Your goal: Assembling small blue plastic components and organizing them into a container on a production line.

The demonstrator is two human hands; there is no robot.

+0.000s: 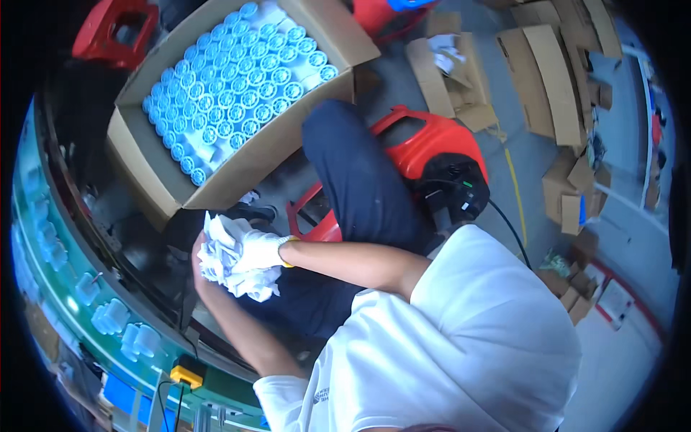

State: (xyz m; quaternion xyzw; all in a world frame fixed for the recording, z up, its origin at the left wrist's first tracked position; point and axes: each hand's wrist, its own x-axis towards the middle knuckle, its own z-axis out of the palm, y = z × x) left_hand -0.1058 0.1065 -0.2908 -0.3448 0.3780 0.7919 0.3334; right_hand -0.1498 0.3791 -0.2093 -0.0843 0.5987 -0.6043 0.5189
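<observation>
A wad of crumpled white paper [224, 253] is bunched between my two hands. My right hand [260, 250], in a white knitted glove with a yellow cuff, is closed on the wad from its right side. My left hand [197, 250] lies along the wad's left edge, and the paper hides its fingers. Just beyond my hands stands an open cardboard box [248, 169]. Rows of clear, bluish round plastic pieces [230, 93] fill much of it, with bits of white paper among them.
A green conveyor [162, 353] curves along my left, carrying clear plastic pieces [109, 317]. Red plastic stools [432, 144] stand to the right and at the far left. Cardboard boxes [540, 79] lie on the right. A black cable [509, 225] hangs beside me.
</observation>
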